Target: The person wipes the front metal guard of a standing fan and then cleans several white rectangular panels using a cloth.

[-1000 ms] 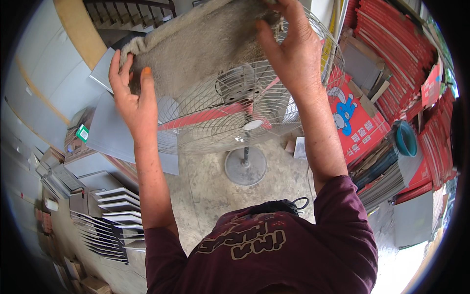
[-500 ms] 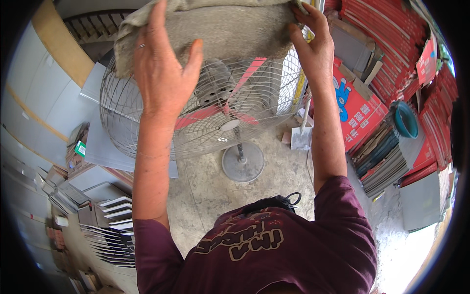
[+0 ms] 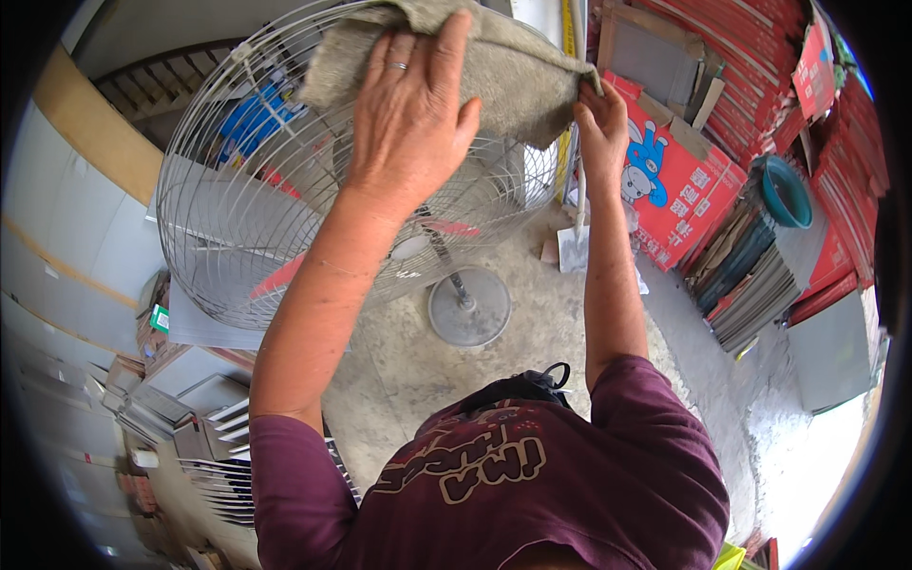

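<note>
A grey-brown cloth (image 3: pixel 522 81) is draped over the upper part of the wire guard of a large pedestal fan (image 3: pixel 411 248). My left hand (image 3: pixel 408 123) lies on the cloth with its fingers stretched out, pressing it against the guard. At the cloth's right end, my right hand (image 3: pixel 600 133) pinches a corner between thumb and fingers. Pinkish-red blades show through the wires, partly covered by my left forearm. The fan's round grey base (image 3: pixel 469 318) stands on the concrete floor.
Red cartons (image 3: pixel 686 190) and stacked red packages line the right side, with a teal bucket (image 3: pixel 787 193) among them. A small shovel blade (image 3: pixel 574 249) rests near the fan. Tile samples (image 3: pixel 218 489) stand at the lower left. A stair railing (image 3: pixel 152 81) shows behind the fan.
The cloth has moved right across the guard, uncovering wires at the upper left. My left hand has shifted right with it; my right hand has come lower, still holding the corner.
</note>
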